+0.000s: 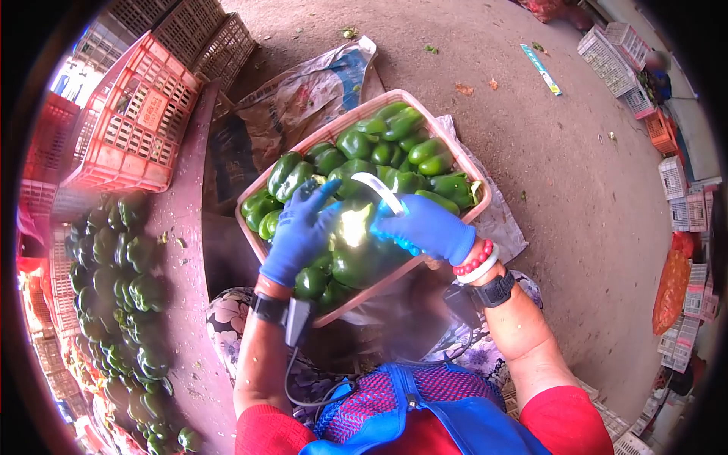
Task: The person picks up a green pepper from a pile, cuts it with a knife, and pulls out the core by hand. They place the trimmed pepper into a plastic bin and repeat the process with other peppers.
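Note:
Green bell peppers (354,144) fill a pink plastic crate (409,97) in front of me. My left hand (299,227), in a blue glove, is over the crate's left part, its fingers apart beside a pepper. My right hand (425,227), gloved too, has its fingers closed round a curved white strip (377,189) above the peppers. Between the hands a green pepper (356,254) shows a bright glare. What the right fingertips touch beneath the strip is hard to make out.
More peppers (121,280) lie heaped at the left, beside a ledge (186,303). Red crates (144,114) stand at the upper left. A crumpled sack (303,98) lies behind the crate. White crates (607,64) and an orange sack (672,292) line the right side.

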A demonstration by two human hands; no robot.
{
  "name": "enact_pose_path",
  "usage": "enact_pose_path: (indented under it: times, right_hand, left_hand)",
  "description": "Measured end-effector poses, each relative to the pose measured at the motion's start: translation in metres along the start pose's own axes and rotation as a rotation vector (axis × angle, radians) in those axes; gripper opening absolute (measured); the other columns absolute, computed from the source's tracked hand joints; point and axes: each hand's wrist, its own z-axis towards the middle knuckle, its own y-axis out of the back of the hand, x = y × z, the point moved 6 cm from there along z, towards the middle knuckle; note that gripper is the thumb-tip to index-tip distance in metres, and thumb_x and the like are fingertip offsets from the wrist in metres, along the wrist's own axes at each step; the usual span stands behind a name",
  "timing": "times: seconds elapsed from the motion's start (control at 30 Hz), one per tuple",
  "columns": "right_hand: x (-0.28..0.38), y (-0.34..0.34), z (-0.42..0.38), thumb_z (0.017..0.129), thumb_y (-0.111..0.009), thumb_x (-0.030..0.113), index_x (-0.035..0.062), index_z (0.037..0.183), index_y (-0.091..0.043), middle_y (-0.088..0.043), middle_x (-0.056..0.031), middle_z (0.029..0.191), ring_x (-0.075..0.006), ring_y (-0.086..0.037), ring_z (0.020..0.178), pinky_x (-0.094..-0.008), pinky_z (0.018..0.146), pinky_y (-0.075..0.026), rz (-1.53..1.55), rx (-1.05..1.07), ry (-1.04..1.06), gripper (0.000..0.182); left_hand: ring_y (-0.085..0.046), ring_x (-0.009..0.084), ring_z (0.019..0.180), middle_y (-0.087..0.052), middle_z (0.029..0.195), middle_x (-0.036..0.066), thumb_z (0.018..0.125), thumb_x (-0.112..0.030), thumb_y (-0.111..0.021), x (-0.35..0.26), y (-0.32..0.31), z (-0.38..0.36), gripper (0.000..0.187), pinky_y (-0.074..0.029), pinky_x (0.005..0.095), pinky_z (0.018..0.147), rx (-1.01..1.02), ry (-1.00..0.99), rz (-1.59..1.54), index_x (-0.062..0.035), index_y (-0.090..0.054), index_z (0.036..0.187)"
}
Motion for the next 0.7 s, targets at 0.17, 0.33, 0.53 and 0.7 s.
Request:
enact_pose_path:
  times: [0.17, 0.33, 0.53, 0.7]
  right_hand:
    - [0.004, -0.007, -0.003, 0.088, -0.07, 0.023, 0.0018, 0.089, -0.066, -0.061, -0.006, 0.066, -0.015, -0.055, 0.059, -0.0327, 0.059, -0.048, -0.118, -0.013, 0.079, 0.022]
    - [-0.02, -0.023, -0.011, 0.084, -0.069, 0.019, 0.001, 0.094, -0.062, -0.067, -0.0191, 0.083, -0.0351, -0.067, 0.078, -0.0431, 0.071, -0.051, -0.316, 0.034, 0.278, 0.022]
    - [-0.01, -0.037, -0.019, 0.083, -0.068, 0.015, 0.0012, 0.097, -0.056, -0.064, -0.0197, 0.087, -0.0402, -0.065, 0.083, -0.0474, 0.07, -0.05, -0.517, -0.179, 0.44, 0.023]
    - [0.008, -0.06, -0.021, 0.081, -0.066, 0.013, 0.0047, 0.096, -0.053, -0.056, -0.0179, 0.089, -0.0406, -0.06, 0.078, -0.0499, 0.067, -0.048, -0.801, -0.223, 0.636, 0.022]
  left_hand:
    - [-0.059, 0.0141, 0.074, -0.061, 0.082, 0.008, 0.105, -0.028, -0.05, -0.027, -0.017, -0.026, 0.036, -0.047, 0.0298, 0.068, 0.281, 0.304, -0.754, 0.0001, -0.063, 0.123]
    - [-0.065, 0.0165, 0.075, -0.063, 0.085, 0.011, 0.1, -0.021, -0.058, -0.041, -0.041, -0.057, 0.028, -0.056, 0.0328, 0.073, 0.503, 0.472, -0.556, 0.0, -0.061, 0.119]
    - [-0.066, 0.0333, 0.072, -0.062, 0.086, 0.016, 0.087, -0.015, -0.071, -0.022, -0.06, -0.057, 0.034, -0.053, 0.0402, 0.064, 0.208, 0.347, -0.765, 0.0008, -0.057, 0.113]
    - [-0.063, 0.0221, 0.076, -0.068, 0.09, 0.008, 0.082, -0.012, -0.074, -0.015, -0.051, -0.048, 0.028, -0.053, 0.0358, 0.07, 0.056, 0.076, -0.27, -0.0014, -0.062, 0.104]
